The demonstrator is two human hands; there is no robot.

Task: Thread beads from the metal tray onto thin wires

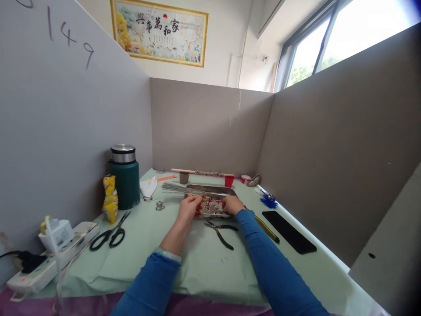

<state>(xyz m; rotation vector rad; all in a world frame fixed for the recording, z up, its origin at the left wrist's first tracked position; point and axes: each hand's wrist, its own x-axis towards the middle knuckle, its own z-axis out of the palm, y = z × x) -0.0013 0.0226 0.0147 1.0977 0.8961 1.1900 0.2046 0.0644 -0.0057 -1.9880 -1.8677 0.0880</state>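
My left hand [191, 206] is at the left front of a metal tray [230, 191], with its thumb and fingers pinched together. A fine line, like a wire, seems to run from its fingertips; it is too thin to make out well. Small red, white and silvery beads [212, 207] fill the tray. Over its right part my right hand [232, 205] is closed with fingers curled down at the beads; what it holds is hidden. A bundle of thin grey wires [179, 188] lies across the tray's back left. Pliers with black handles [221, 232] lie just in front of the tray.
Scissors [112, 235], a yellow packet [110, 199], a green flask [124, 182] and a power strip [52, 259] stand left. Cups, brown [184, 177] and red [229, 180], are behind the tray. Right lie a yellow-handled tool [267, 229], black slab [289, 231] and blue tuft [269, 200].
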